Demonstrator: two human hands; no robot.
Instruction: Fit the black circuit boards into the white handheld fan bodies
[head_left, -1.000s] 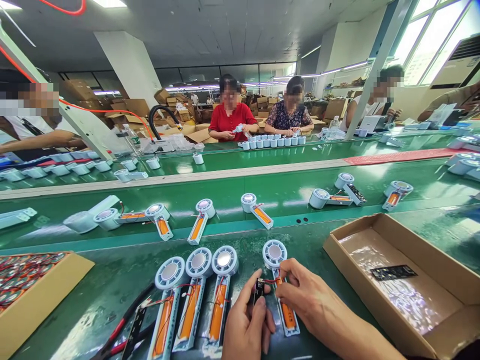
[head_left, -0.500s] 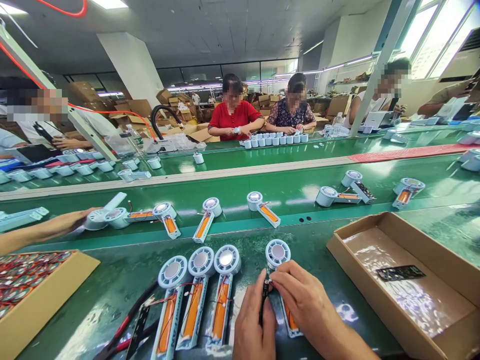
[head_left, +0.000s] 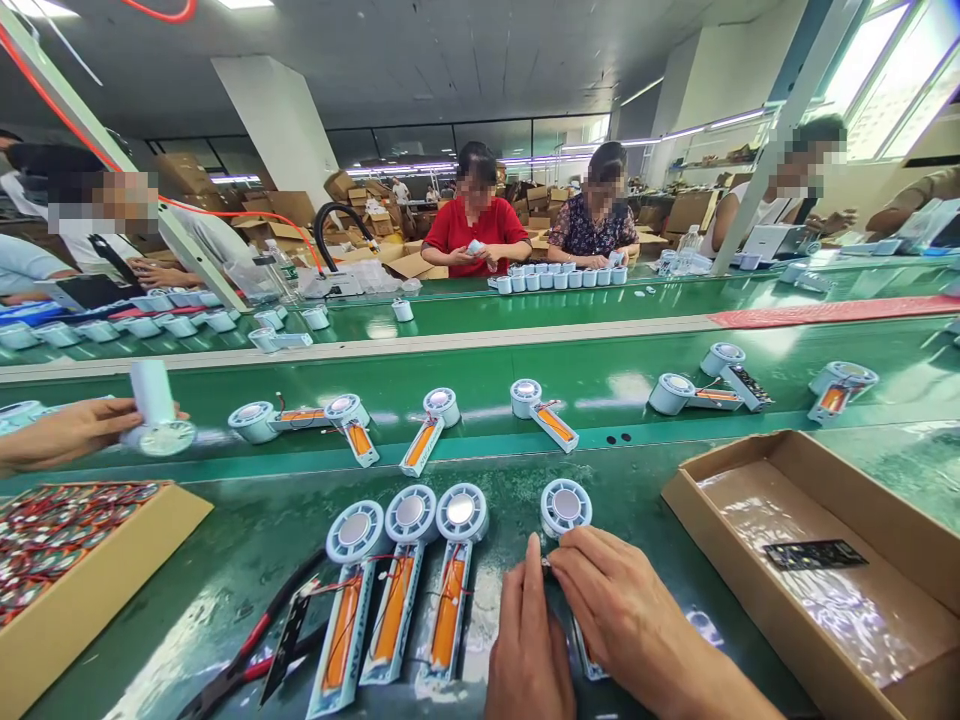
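Note:
My left hand (head_left: 529,640) and my right hand (head_left: 626,610) are closed together over the handle of an open white fan unit (head_left: 566,505) on the green bench. Only its round head and a bit of the handle's end show. My right fingertips pinch at the unit's neck, just below the head. My left fingers lie pressed together alongside them, and whatever they hold is hidden. Three more open fan units (head_left: 409,515) with orange batteries lie in a row to the left.
Red-handled pliers (head_left: 240,660) and a black board lie at the lower left. A cardboard box (head_left: 750,465) to the right holds one black circuit board (head_left: 814,553). Another box (head_left: 112,560) on the left holds wired parts. A co-worker's hand (head_left: 67,435) holds a white fan (head_left: 154,405) over the belt. More units (head_left: 536,405) ride the belt, and people sit opposite.
My hands dropped onto the fan handle and the small black board my left hand held is out of sight. A co-worker's hand reached in and lifted a white fan. Units on the belt drifted right.

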